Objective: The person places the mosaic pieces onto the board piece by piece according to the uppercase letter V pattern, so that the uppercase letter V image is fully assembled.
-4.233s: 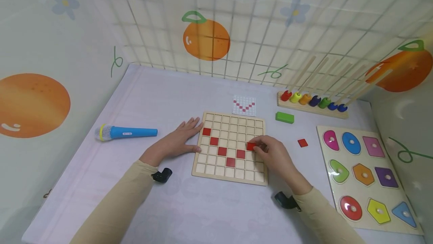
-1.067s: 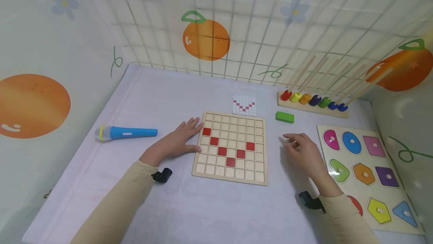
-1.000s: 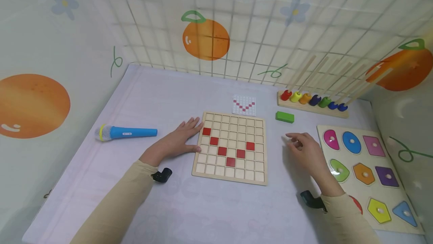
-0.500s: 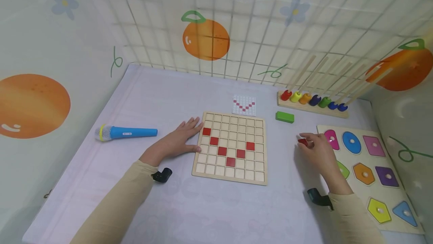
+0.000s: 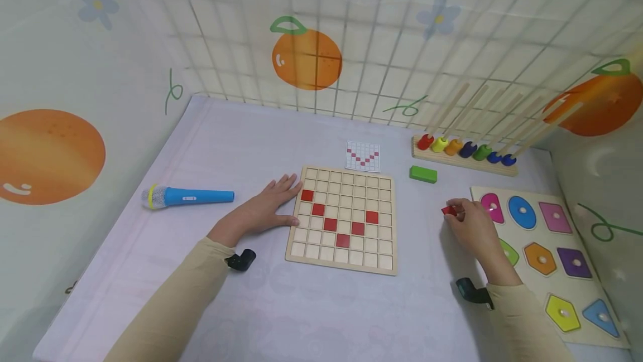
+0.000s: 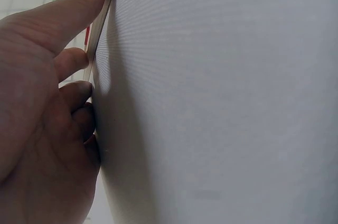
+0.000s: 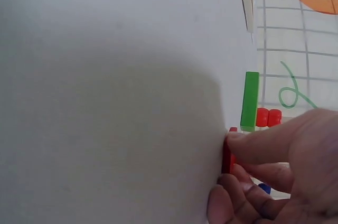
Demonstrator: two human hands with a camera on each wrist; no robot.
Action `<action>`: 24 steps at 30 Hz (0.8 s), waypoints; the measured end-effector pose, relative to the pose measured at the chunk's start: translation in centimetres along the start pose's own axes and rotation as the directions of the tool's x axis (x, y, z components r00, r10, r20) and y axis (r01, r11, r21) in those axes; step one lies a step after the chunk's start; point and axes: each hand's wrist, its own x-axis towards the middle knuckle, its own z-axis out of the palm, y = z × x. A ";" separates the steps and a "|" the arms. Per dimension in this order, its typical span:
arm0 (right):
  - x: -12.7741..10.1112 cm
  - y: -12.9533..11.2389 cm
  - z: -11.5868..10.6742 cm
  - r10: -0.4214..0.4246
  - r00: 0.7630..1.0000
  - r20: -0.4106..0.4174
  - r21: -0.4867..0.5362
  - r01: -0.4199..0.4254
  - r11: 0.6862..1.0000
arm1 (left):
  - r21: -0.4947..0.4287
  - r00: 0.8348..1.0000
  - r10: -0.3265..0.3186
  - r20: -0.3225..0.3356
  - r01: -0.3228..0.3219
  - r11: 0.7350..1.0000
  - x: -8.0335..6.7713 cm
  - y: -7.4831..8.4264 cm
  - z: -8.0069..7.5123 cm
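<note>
A square wooden grid board [image 5: 344,261] lies flat mid-table. Several red tiles sit in its cells, stepping down from the left to one tile [image 5: 342,240] and back up to another tile [image 5: 372,217] on the right. My left hand [image 5: 263,204] rests with spread, straight fingers against the board's left edge; the left wrist view shows its thumb [image 6: 79,10] along that edge. Right of the board, my right hand [image 5: 471,228] pinches a loose red tile [image 5: 446,211] between thumb and fingers. In the right wrist view, the thumb covers part of this tile [image 7: 227,158], low by the tabletop.
Behind the board lies a pattern card [image 5: 363,156] with a pink V. A green block [image 5: 423,174] and a peg rack with coloured beads [image 5: 464,162] are at back right. A shape puzzle [image 5: 532,284] lies right, partly under my right arm; a toy microphone [image 5: 196,197] lies left.
My right hand has let go of a red tile in the board's right part, moved right and taken hold of the loose red tile. My left hand has stayed put.
</note>
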 end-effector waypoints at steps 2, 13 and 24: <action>0.0 0.0 0.0 0.000 1.000 0.000 0.002 0.000 1.000 | 0.000 1.000 -0.001 -0.001 0.001 1.000 0.1 0.0 0.0; 0.1 0.0 -0.2 0.009 1.000 0.013 0.022 -0.009 1.000 | 0.002 1.000 -0.006 0.001 0.006 1.000 0.0 0.0 0.0; -0.1 0.0 -0.4 0.044 0.997 0.062 0.042 -0.047 0.998 | 0.003 1.000 0.000 -0.003 0.000 1.000 0.1 -0.1 0.1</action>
